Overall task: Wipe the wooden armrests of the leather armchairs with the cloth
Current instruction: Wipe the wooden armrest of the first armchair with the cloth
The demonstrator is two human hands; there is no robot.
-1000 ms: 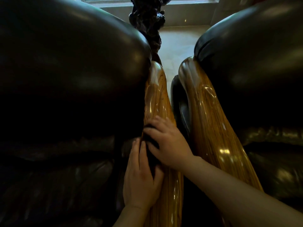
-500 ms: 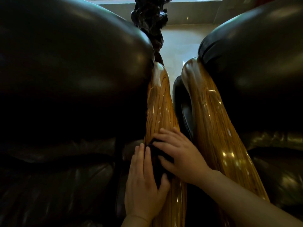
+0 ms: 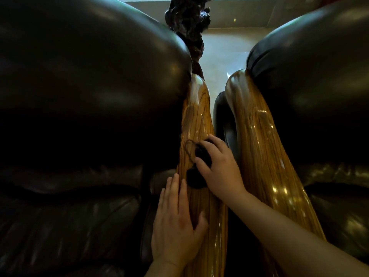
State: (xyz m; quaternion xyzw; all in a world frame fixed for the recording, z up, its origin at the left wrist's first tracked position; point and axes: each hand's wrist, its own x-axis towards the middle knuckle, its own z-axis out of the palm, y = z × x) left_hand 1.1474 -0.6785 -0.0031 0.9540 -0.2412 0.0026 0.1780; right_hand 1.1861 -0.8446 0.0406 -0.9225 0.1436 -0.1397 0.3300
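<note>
Two glossy striped wooden armrests run away from me side by side: the left armrest (image 3: 196, 120) belongs to the left dark leather armchair (image 3: 89, 86), the right armrest (image 3: 259, 136) to the right armchair (image 3: 319, 86). My right hand (image 3: 219, 168) presses a small dark cloth (image 3: 196, 178) onto the left armrest, fingers spread over it; a loose thread trails from the cloth. My left hand (image 3: 175, 226) lies flat on the same armrest just below the cloth, fingers together, holding nothing.
A narrow dark gap separates the two armrests. Beyond them stands a dark carved wooden object (image 3: 187, 27) on a pale floor (image 3: 223, 50), with a wall base below a window at the far end.
My right hand has slid the cloth farther up the left armrest, away from my left hand. The left hand stays flat lower down, no longer beside the cloth.
</note>
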